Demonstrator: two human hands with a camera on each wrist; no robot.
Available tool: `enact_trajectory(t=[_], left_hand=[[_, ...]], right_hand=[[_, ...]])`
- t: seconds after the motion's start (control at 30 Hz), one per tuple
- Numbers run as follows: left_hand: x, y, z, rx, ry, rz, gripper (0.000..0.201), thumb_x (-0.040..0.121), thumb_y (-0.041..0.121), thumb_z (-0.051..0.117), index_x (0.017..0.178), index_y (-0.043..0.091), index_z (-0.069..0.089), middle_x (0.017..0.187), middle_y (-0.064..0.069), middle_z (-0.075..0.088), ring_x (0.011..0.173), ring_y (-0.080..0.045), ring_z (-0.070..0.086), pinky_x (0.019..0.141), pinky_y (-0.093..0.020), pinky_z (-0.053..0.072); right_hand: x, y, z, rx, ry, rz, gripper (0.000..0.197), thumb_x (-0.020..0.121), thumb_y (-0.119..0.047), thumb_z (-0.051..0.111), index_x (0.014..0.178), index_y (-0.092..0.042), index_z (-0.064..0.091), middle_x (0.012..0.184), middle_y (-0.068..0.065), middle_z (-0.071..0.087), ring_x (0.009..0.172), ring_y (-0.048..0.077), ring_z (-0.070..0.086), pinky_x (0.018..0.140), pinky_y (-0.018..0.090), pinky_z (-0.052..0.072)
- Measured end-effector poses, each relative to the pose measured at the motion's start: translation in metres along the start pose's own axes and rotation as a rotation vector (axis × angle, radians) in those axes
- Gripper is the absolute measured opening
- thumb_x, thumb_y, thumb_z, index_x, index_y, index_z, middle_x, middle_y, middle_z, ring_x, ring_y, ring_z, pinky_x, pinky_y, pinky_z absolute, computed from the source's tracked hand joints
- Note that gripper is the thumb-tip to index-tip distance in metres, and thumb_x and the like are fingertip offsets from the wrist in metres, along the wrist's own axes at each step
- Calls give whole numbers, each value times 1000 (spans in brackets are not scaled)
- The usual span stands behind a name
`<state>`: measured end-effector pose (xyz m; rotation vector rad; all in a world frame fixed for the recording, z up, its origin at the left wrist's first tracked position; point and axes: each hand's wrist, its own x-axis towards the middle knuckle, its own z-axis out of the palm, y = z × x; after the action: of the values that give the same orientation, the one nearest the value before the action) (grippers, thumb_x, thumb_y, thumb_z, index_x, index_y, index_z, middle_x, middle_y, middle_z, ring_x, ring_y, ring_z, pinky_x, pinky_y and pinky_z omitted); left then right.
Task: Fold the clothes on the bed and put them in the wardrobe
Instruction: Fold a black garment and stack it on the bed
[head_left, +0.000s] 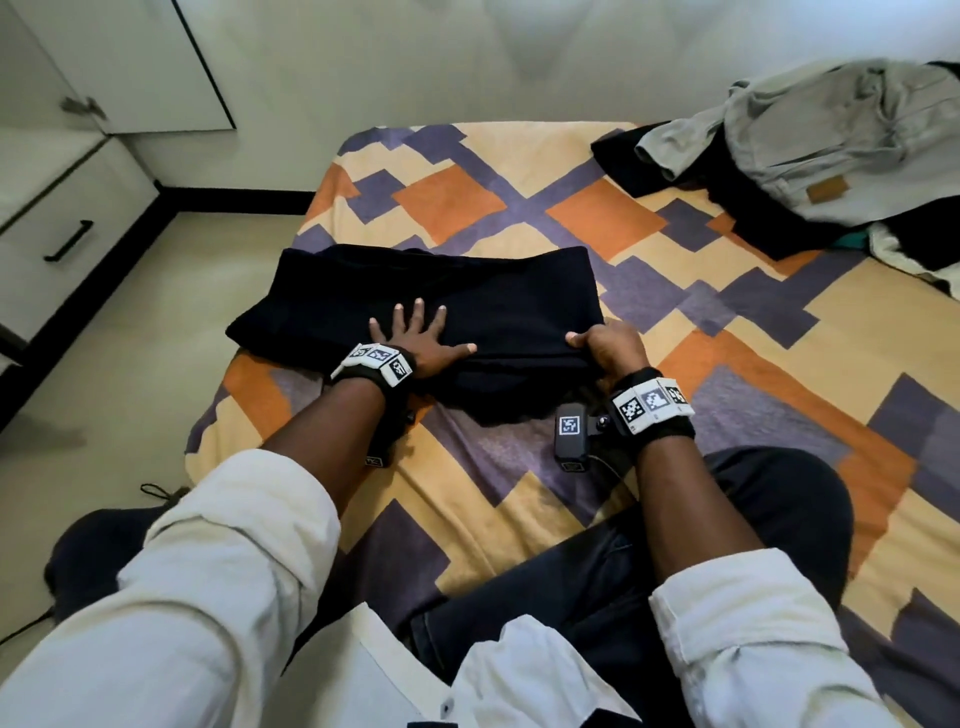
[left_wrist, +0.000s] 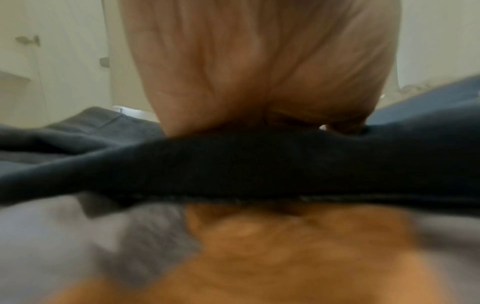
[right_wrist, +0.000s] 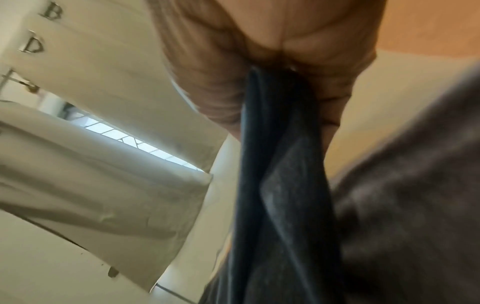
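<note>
On a bed (head_left: 727, 332) covered in an orange, purple and cream patchwork sheet, a dark navy garment (head_left: 415, 296) lies partly folded into a wide band near the left edge, just in front of the seated person; the left hand (head_left: 415, 338) lies flat on the cloth with its fingers (head_left: 399, 312) spread and straight, likely pinning the fabric so the fold stays put; the right hand (head_left: 608, 348) curls its fingers round the near right edge of the garment, and the right wrist view shows dark cloth bunched between thumb and fingers, probably ready to be drawn across for the next fold. Far off at the bed's upper right corner sits a loose pile of clothes (head_left: 831, 150), grey fabric over black, not yet folded, so most of the job seems to remain. White wardrobe doors (head_left: 156, 62) stand beyond the bed's left side, and a white drawer unit (head_left: 67, 223) with a dark handle is nearer; whether the wardrobe is open cannot be told.
</note>
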<state>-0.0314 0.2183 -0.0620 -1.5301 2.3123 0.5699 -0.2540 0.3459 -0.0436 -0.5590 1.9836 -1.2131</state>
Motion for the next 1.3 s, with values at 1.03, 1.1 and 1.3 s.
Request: enact_trajectory(t=[1.03,1.1,1.3], left_hand=[[-25,-65,-103,-1331,83,340,57,100,38,54,148,46,25,83,-4,62,67,-17,58,67,-34,53],[-19,-76,-96,-1211,84,325,58,98,27,60,149,41,34,89,-3,62,64,-15,55,59,-27,52],[-6,-85,-69,-1126,85,204,38,87,-15,53,116,6,66,90,-7,67,75,-15,62,55,-17,50]], right_hand=[[-122,-100,172,-867,126,-657,22,89,-16,47,97,-14,68,101,11,70,97,35,64,74,38,49],[-119,-86,192,-881,84,-664,25,92,-16,45,100,-14,68,102,10,70,98,34,64,74,39,49],[-111,-46,199,-850,-91,-745,30,93,-41,50,110,-20,63,108,4,67,101,28,59,78,38,46]])
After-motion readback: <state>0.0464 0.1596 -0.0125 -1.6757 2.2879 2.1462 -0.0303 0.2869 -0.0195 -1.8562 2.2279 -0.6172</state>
